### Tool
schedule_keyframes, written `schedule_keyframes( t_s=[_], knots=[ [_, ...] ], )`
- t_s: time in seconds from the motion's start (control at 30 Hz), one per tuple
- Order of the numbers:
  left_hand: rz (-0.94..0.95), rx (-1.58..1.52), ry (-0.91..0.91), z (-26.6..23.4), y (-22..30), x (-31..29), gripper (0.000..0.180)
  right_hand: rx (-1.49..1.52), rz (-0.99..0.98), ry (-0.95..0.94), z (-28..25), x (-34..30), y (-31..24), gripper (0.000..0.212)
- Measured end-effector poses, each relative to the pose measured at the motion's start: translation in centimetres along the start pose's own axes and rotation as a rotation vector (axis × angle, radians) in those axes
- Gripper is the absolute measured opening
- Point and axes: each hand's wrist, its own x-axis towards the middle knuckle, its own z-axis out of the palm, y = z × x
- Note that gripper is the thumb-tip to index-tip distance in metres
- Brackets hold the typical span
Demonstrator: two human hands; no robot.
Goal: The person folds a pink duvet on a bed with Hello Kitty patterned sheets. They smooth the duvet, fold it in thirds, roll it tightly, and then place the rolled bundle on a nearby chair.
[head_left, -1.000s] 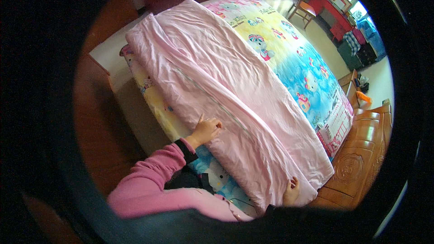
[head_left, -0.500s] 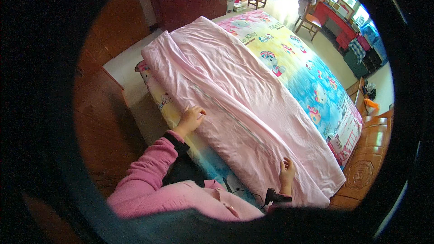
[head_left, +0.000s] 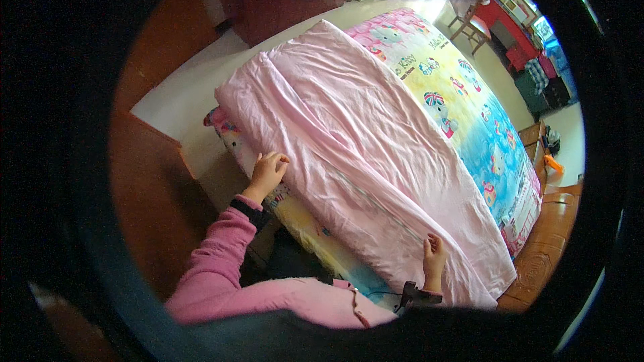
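A pink fabric cover (head_left: 376,161) lies along the near side of the bed, creased, with a raised fold running lengthwise and a thin grey-green line beside it. My left hand (head_left: 268,173) is at the cover's near edge, toward the left, its fingers loosely bent and no cloth visibly gathered in them. Farther right, my right hand (head_left: 435,255) rests over the cover by the long fold, fingers half curled and slightly apart. Both wrists wear black bands.
Beneath the cover spreads a yellow, blue and pink cartoon-print bed sheet (head_left: 463,107). A carved wooden headboard (head_left: 540,255) borders the bed at right. Beyond stand a wooden chair (head_left: 475,30) and a red desk (head_left: 500,23). A brown wooden surface (head_left: 154,194) is at left.
My left hand has drawn back left to the cover's near edge. My right hand stays near the fold. The view has shifted, so the bed appears farther right.
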Motion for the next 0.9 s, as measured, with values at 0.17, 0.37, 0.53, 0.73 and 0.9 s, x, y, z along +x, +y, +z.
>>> schedule_keyframes(
  t_s=[0.17,0.37,0.53,0.73,0.9],
  knots=[
    [0.021,-0.01,-0.028,-2.6,-2.0,4.0,0.011,-0.027,0.035,-0.005,2.5,0.8,-4.9,0.024],
    [0.052,-0.006,-0.024,-4.9,-1.0,4.4,0.012,-0.007,-0.016,0.047,4.7,1.9,-3.5,0.022],
    [0.155,0.057,0.076,-8.8,-1.4,5.7,0.009,0.149,-0.03,0.007,9.3,4.5,-4.9,0.02],
    [0.043,-0.007,0.061,-12.7,-8.9,10.6,0.01,0.127,-0.142,-0.032,16.9,8.9,-10.8,0.023],
    [0.05,-0.077,0.059,-15.7,-17.5,18.2,0.01,0.015,-0.109,-0.018,25.8,11.1,-18.0,0.021]
  ],
)
